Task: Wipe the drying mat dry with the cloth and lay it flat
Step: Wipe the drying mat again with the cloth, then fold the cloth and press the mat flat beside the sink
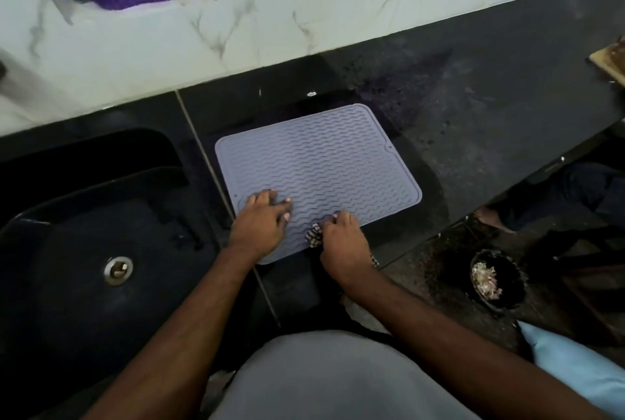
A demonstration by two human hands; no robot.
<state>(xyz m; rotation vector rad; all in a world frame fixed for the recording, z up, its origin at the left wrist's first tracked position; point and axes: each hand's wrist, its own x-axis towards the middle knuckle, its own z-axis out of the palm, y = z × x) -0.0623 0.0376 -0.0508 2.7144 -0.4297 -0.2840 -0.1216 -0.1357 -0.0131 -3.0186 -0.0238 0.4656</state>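
A grey ribbed drying mat (pixel 318 162) lies flat on the black counter (pixel 473 122), just right of the sink. My left hand (pixel 262 221) rests on the mat's near left corner with its fingers spread and nothing in it. My right hand (pixel 341 242) is closed at the mat's near edge around a bunched striped cloth (pixel 314 236), of which only a small black-and-white part shows beside the fingers.
A black sink (pixel 101 216) with a metal drain (pixel 117 270) lies to the left. White marble wall tiles (pixel 203 30) rise behind the counter. A black bowl of scraps (pixel 495 279) stands on the floor to the right, and a wooden board (pixel 610 62) sits at the far right.
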